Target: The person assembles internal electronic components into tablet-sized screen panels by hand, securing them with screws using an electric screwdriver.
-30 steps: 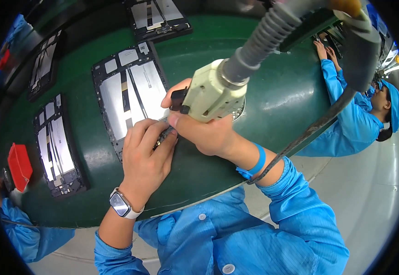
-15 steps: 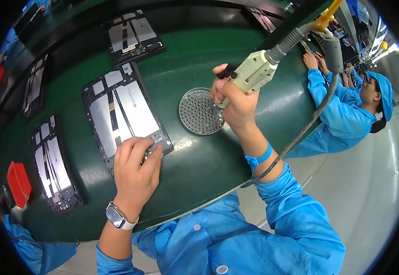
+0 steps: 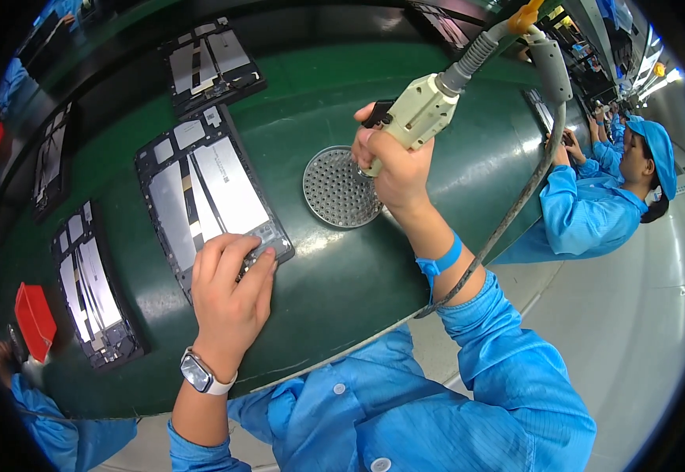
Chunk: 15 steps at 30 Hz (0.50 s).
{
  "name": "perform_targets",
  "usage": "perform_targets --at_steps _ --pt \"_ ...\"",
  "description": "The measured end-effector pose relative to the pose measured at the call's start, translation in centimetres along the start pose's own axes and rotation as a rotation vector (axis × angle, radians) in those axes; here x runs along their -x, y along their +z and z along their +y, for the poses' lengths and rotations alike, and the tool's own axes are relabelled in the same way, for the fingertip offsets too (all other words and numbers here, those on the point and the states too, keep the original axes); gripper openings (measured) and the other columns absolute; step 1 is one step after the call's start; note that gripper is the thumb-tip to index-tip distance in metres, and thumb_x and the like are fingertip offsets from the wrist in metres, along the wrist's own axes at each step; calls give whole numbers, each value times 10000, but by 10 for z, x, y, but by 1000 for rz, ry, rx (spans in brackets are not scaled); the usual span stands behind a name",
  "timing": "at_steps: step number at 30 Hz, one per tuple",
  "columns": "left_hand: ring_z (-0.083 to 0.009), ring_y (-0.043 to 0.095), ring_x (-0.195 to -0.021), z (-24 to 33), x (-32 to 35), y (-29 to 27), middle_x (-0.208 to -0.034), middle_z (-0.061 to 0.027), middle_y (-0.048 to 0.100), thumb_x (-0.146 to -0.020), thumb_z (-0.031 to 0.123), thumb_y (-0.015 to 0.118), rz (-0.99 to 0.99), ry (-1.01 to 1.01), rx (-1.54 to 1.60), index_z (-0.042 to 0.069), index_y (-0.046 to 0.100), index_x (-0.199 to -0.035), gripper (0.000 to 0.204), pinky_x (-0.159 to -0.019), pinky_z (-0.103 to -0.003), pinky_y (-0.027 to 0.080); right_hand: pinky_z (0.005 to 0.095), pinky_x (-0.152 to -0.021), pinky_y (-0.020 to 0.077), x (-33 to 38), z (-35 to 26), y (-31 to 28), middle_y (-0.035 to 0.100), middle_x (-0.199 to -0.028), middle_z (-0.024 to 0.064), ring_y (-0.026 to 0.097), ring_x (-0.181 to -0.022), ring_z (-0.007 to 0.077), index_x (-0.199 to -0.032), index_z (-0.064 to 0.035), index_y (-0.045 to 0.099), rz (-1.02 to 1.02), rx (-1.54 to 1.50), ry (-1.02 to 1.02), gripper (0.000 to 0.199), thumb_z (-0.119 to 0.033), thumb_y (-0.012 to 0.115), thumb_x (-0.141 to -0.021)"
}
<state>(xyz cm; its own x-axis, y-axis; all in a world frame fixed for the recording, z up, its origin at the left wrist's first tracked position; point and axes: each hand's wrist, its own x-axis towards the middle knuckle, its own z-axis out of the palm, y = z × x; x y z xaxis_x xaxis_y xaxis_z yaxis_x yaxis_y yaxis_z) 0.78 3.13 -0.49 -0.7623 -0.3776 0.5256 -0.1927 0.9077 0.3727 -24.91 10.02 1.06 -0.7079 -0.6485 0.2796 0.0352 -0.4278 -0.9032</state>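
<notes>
My left hand point(image 3: 230, 295) lies over the near end of an opened tablet point(image 3: 228, 185), its fingers apart and resting on the dark frame and circuit parts. The tablet lies flat, its silvery inner panels and dark ribbon strips facing up. My right hand point(image 3: 397, 169) is wrapped round a pale green electric screwdriver point(image 3: 427, 110) with a black lever, which slants up toward a grey sleeve and hose. Its lower end is mostly hidden by my fingers, over the right edge of a round metal tray point(image 3: 338, 187) with rows of small holes.
More opened tablets lie on the green work surface point(image 3: 342, 295), one far point(image 3: 212, 67) and one at left point(image 3: 93, 291). A red bin point(image 3: 35, 321) stands at the left edge. A grey cable point(image 3: 507, 228) hangs by my right forearm. At right sits a co-worker in blue point(image 3: 594, 204).
My right hand and the screwdriver have moved slightly left and up. The tablets and tray appear shifted a little left in view. The co-worker's hands have drawn back toward their body.
</notes>
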Motion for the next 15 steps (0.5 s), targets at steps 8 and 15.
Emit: perform_targets --at_steps 8,15 --pt "-331 633 -1032 -3 -2 -21 -1087 -120 664 -744 79 825 -13 -32 8 -4 716 -1017 306 -841 -440 518 266 -512 419 -1 -4 2 592 -704 42 527 -554 97 -1050 76 647 -41 -12 -34 240 31 608 -818" --pt "-300 625 -944 -17 8 -19 -985 -108 687 -657 46 884 112 -201 203 -5 734 -991 369 -784 -385 514 353 -591 443 31 -30 64 483 -627 49 480 -555 164 -1190 71 592 -298 -145 56 361 -76 565 -861"
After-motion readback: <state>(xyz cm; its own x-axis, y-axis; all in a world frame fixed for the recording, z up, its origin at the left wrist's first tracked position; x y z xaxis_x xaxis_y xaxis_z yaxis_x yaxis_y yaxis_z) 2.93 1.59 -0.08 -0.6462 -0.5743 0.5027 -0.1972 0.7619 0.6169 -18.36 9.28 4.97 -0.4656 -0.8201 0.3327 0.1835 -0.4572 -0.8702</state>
